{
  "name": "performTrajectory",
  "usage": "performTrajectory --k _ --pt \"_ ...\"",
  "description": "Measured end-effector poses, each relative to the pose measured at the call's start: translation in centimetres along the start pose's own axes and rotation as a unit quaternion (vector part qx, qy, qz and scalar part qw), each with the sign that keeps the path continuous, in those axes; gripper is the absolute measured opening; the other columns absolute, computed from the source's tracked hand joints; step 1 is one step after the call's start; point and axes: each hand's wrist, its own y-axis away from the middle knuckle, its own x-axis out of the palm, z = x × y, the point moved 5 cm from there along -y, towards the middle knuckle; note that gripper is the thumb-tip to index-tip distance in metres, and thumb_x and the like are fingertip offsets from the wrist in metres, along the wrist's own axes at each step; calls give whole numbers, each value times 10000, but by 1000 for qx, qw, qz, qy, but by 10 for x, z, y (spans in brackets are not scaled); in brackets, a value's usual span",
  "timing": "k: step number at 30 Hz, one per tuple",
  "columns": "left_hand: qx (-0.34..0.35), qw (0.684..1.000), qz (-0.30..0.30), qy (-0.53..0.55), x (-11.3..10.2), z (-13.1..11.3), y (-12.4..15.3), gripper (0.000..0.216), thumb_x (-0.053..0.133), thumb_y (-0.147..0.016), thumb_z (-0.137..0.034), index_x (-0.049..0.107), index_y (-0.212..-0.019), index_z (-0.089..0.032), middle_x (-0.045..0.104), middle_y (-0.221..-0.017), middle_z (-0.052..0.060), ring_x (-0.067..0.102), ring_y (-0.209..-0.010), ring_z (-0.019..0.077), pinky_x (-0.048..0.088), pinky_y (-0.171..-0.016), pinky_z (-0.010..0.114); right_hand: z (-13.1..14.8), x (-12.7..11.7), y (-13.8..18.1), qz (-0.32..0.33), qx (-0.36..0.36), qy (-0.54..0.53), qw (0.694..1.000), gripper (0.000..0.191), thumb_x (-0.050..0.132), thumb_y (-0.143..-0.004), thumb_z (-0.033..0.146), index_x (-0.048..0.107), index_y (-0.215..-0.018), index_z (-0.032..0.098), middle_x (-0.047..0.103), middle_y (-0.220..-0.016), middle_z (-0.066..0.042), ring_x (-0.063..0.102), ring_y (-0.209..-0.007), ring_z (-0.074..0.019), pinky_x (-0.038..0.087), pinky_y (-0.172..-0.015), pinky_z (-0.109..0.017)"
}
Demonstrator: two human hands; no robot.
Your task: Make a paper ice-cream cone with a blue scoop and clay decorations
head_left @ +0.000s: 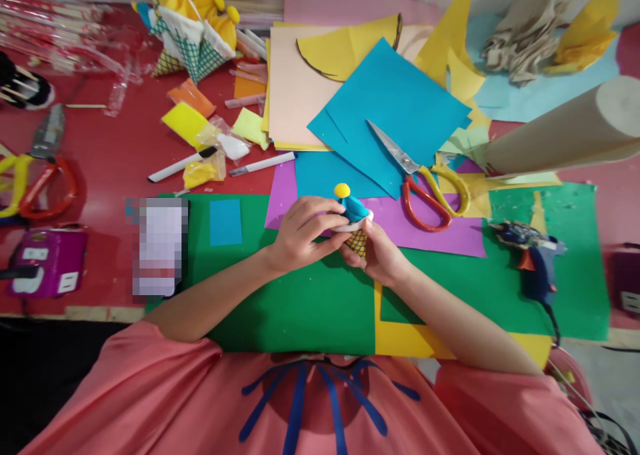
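Between my two hands is a small paper ice cream cone, with a yellow checked cone, a white rim, a blue top and a yellow ball. My right hand grips the cone from the right, its thumb at the white rim. From the left, my left hand has its fingers closed against the rim and the blue top; part of the cone is hidden behind them. Green card lies beneath both hands. Scissors with a red and a yellow handle rest partly open on blue and purple paper beyond them.
A glue gun lies at right, near a large paper roll. At left are a phone, a purple box and more scissors. Finished-looking cones, markers and clay packets sit farther back.
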Motion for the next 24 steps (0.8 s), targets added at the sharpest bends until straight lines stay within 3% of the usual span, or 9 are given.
performTrajectory --k 5,13,19,22,24 --pt "2 1000 11 -3 0 2 2 132 663 -863 -262 603 -973 -222 697 -947 32 664 -934 153 540 -800 298 0 4 0 44 13 -15 999 480 623 -776 646 588 -863 176 517 -530 49 393 -407 -55 248 -352 -171" --pt "6 1000 4 7 1 -1 2 145 659 -864 -255 588 -986 -221 697 -910 24 663 -909 142 540 -778 270 -1 5 -1 35 9 2 999 433 588 -819 607 551 -812 176 494 -471 70 344 -351 -37 217 -321 -152" --pt "-32 999 18 13 2 3 2 200 663 -849 -287 581 -1015 -211 697 -951 46 663 -909 157 558 -800 291 2 3 -2 25 3 -19 1000 447 578 -815 618 600 -843 172 513 -482 58 365 -348 -44 219 -316 -162" --pt "-38 999 37 1 3 4 0 181 661 -841 -325 589 -967 -216 696 -938 42 665 -880 158 561 -768 297 0 4 -2 16 27 -14 999 499 592 -779 657 628 -845 164 561 -568 20 463 -430 -68 266 -333 -172" --pt "-38 999 36 0 2 4 0 155 655 -846 -313 587 -949 -218 697 -900 32 666 -859 152 555 -755 296 -1 3 -3 -4 28 -11 1000 507 614 -761 659 644 -863 164 597 -645 -5 528 -521 -90 362 -389 -184"
